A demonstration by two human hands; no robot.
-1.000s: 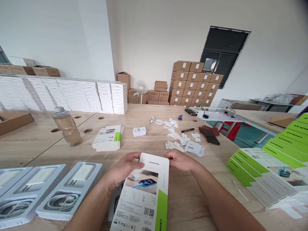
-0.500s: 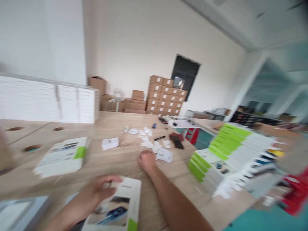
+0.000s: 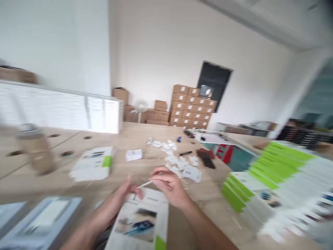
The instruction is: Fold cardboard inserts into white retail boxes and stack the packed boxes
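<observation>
In front of me a white printed box (image 3: 135, 217) with a green corner and a device photo stands tilted on the wooden table. My left hand (image 3: 123, 192) is at its upper left edge, fingers bent round the corner, slightly blurred. Above the box's top edge, my right hand (image 3: 169, 185) pinches one end of a thin white strip (image 3: 145, 184). The strip's other end reaches to the left hand's fingers. Behind the right hand lie crumpled white scraps (image 3: 178, 161) and a printed white paper (image 3: 191, 173).
Stacked green-and-white boxes (image 3: 275, 173) stand at right. At left are flat white boxes (image 3: 91, 165), a bottle (image 3: 39, 152) and pale blue trays (image 3: 44, 222). Farther back lie a card stack (image 3: 134, 155), a black marker (image 3: 185, 153) and a dark phone (image 3: 207, 160). Cartons (image 3: 189, 107) line the wall.
My right hand has come from the table by the scraps to the box's top edge, now with a white strip in its fingers. The view has swung left.
</observation>
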